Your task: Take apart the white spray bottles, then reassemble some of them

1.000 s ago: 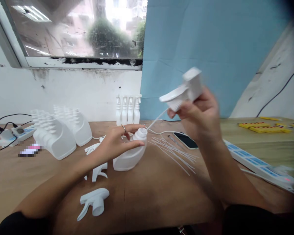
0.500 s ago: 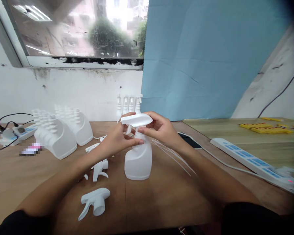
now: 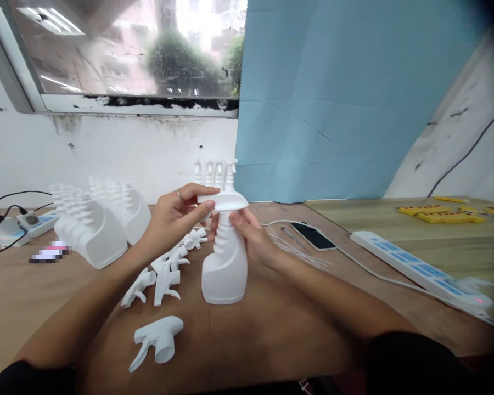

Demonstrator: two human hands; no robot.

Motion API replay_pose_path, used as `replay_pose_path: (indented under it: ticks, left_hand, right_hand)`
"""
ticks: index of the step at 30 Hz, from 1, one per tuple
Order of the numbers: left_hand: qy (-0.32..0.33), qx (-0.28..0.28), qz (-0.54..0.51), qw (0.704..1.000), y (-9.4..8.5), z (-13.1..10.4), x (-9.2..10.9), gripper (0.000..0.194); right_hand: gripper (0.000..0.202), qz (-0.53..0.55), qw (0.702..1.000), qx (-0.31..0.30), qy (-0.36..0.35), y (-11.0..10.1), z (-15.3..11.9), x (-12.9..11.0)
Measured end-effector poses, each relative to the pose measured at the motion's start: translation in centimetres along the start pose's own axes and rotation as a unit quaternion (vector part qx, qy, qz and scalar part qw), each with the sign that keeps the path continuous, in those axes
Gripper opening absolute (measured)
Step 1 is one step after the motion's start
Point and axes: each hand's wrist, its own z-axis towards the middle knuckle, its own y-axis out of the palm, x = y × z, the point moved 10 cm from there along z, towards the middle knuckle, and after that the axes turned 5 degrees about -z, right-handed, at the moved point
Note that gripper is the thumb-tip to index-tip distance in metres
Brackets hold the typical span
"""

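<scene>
A white spray bottle (image 3: 226, 274) stands upright on the brown table, with a white trigger head (image 3: 230, 201) on its neck. My left hand (image 3: 181, 216) pinches the nozzle end of that head between thumb and fingers; a ring shows on one finger. Around the bottle's neck, just under the head, my right hand (image 3: 249, 230) is wrapped. One loose trigger head (image 3: 160, 339) lies near the table's front edge, and several others (image 3: 167, 280) lie left of the bottle.
Several white bottles without heads (image 3: 102, 236) stand at the left. More bottles with heads (image 3: 230, 173) are at the back. On the right lie thin white tubes (image 3: 300, 252), a phone (image 3: 313, 236), a power strip (image 3: 415, 269) with its cable, and yellow pieces (image 3: 448, 214).
My left hand has shifted from the neck area up to the nozzle end. My right hand has lowered onto the neck. The trigger head has turned slightly, and the view has shifted a little.
</scene>
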Motion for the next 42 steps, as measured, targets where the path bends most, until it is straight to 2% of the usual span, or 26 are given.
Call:
replay_pose_path:
  ticks: [3, 8, 12, 15, 20, 30, 34, 38, 42]
  left_hand:
    - [-0.004, 0.003, 0.015, 1.000, -0.2, -0.1, 0.2, 0.023]
    - [0.012, 0.000, 0.022, 1.000, -0.1, -0.3, 0.7, 0.019]
    - [0.007, -0.005, 0.029, 1.000, -0.1, -0.2, 0.5, 0.019]
    - [-0.001, -0.017, 0.007, 1.000, -0.2, 0.0, 0.1, 0.020]
    - [-0.022, -0.027, 0.004, 0.999, -0.3, 0.1, -0.4, 0.019]
    - [0.000, -0.009, -0.016, 1.000, -0.2, -0.1, 0.3, 0.017]
    - [0.004, -0.013, -0.011, 1.000, -0.3, -0.2, 0.3, 0.016]
    - [-0.001, -0.017, -0.016, 1.000, -0.1, -0.2, 0.1, 0.017]
    - [0.010, -0.030, 0.037, 0.999, -0.4, -0.1, 0.7, 0.021]
  right_hand:
    - [0.030, 0.052, 0.997, -0.053, 0.014, 1.1, -0.2, 0.7]
    - [0.042, 0.026, 0.999, -0.020, 0.009, 1.1, -0.3, 0.7]
    - [0.040, 0.042, 0.999, -0.015, 0.000, 1.3, -0.4, 0.6]
    - [0.045, 0.014, 1.000, 0.005, 0.003, 1.0, -0.5, 0.8]
    - [0.039, 0.022, 1.000, -0.007, -0.002, 1.3, -0.5, 0.6]
    - [0.042, 0.003, 1.000, -0.003, 0.002, 1.3, -0.5, 0.6]
    - [0.034, 0.039, 0.999, -0.035, -0.011, 1.8, -0.6, 0.4]
    - [0.031, 0.029, 0.999, -0.025, -0.009, 1.6, -0.5, 0.6]
    - [0.029, 0.056, 0.997, -0.047, -0.018, 1.7, -0.6, 0.5]
